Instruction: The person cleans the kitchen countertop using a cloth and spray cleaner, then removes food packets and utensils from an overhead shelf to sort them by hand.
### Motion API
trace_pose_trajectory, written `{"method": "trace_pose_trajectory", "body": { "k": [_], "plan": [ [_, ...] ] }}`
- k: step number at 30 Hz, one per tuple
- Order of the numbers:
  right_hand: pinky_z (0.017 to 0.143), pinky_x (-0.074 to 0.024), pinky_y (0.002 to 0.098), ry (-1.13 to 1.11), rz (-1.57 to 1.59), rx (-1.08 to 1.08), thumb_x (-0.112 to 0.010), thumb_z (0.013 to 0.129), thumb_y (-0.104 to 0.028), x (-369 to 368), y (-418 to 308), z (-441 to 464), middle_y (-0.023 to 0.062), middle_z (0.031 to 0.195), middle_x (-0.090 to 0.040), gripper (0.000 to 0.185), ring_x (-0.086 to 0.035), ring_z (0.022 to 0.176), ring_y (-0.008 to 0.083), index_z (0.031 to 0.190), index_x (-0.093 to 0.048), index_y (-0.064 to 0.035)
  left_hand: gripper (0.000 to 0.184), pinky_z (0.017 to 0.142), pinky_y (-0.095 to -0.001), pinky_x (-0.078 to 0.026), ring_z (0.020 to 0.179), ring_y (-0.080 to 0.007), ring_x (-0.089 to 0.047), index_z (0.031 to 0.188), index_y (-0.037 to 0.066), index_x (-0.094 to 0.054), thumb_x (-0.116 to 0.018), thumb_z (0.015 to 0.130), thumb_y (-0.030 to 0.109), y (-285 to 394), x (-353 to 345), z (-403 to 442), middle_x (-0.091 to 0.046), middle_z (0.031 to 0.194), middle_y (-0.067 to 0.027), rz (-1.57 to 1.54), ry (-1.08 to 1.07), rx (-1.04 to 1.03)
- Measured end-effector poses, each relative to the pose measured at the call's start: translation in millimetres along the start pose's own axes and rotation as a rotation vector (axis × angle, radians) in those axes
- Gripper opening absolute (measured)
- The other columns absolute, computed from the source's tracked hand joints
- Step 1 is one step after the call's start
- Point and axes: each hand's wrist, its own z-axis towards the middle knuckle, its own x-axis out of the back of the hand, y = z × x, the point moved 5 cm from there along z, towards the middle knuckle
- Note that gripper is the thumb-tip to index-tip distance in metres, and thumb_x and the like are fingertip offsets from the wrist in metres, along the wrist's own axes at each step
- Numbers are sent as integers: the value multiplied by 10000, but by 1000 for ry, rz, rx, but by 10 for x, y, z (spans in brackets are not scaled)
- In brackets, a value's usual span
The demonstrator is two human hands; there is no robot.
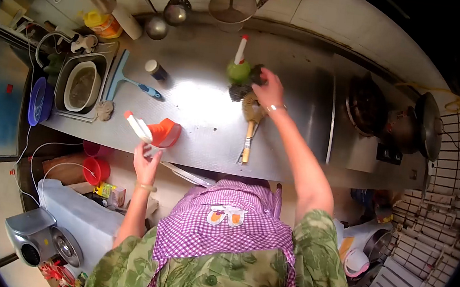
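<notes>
One orange bottle (165, 134) at left grip (147, 161)

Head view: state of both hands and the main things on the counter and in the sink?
Left hand: at the orange bottle's trigger head, grip unclear
Right hand: fingers at a dark clump, grip unclear
Orange spray bottle: whether lifted, unclear
Green spray bottle: looks upright
Brush: lying, handle toward the person
Squeegee: lying beside the sink
White basin: in sink, contents unclear
</notes>
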Motion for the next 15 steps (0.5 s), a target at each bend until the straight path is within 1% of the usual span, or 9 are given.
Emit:
{"method": "trace_pose_trajectory", "body": {
  "k": [1, 3, 4, 6, 7, 10, 13, 14, 15],
  "plan": [
    [833, -500, 359, 68, -106, 15, -757, 690, -210, -155, -107, 147, 114, 1090, -604, 569, -611, 951, 234, 1215, -574, -89, 415, 767, -306, -502, 861, -183, -594, 1172, 3, -564, -726, 805, 107, 88, 120, -91, -580, 1021, -92, 17, -33, -11],
    [866, -482, 382, 9, -156, -105, -770, 681, -272, -372, -389, 340, 121, 1104, -592, 558, -578, 1021, 265, 1178, -587, -99, 322, 772, -289, -499, 867, -168, -594, 1110, 1, -604, -712, 825, 103, -212, 303, -296, -581, 997, -86, 2, -68, -4],
    [882, -472, 394, -20, -181, -169, -776, 676, -303, -419, -462, 411, 125, 1110, -585, 554, -562, 1056, 280, 1160, -593, -104, 259, 783, -281, -494, 868, -155, -591, 1073, 3, -625, -696, 843, 99, -386, 380, -430, -584, 995, -78, -86, -64, 89],
    [852, -483, 397, -40, -160, -157, -779, 681, -328, -584, -377, 535, 123, 1065, -596, 489, -585, 1012, 275, 1087, -617, -109, 262, 800, -277, -490, 880, -135, -587, 1087, 11, -626, -688, 851, 105, -803, 547, -708, -610, 1012, -69, -157, -37, 164],
    [837, -488, 399, -58, -151, -149, -780, 683, -340, -658, -349, 563, 122, 1043, -602, 458, -596, 990, 273, 1050, -629, -111, 250, 804, -275, -489, 893, -133, -592, 1090, 9, -626, -667, 864, 108, -880, 646, -847, -629, 987, -64, -127, -19, 224],
    [790, -498, 389, -3, -77, -191, -792, 689, -313, -666, -410, 539, 112, 946, -627, 350, -623, 897, 271, 937, -649, -112, 235, 782, -268, -492, 860, -128, -598, 1088, 4, -625, -645, 879, 108, -1061, 872, -1153, -640, 961, -61, -151, 3, 410],
    [746, -505, 374, 224, 67, -14, -797, 697, -267, -519, -420, 518, 109, 853, -651, 302, -640, 805, 269, 895, -656, -86, 227, 749, -259, -495, 804, -123, -595, 1091, 2, -621, -630, 890, 106, -1259, 923, -1277, -645, 944, -62, -224, 22, 474],
    [722, -508, 360, 263, 103, 9, -797, 706, -259, -421, -368, 472, 102, 844, -659, 298, -644, 783, 249, 899, -658, -78, 225, 744, -258, -496, 795, -122, -595, 1090, 0, -621, -629, 891, 104, -1324, 905, -1270, -644, 938, -62, -241, 10, 483],
    [699, -511, 346, 299, 141, 34, -797, 715, -250, -116, -553, 352, 95, 834, -666, 294, -647, 760, 229, 902, -661, -69, 222, 739, -257, -497, 786, -122, -595, 1089, -1, -620, -628, 891, 101, -1387, 893, -1244, -644, 933, -61, -257, 1, 493]
  ]
}}
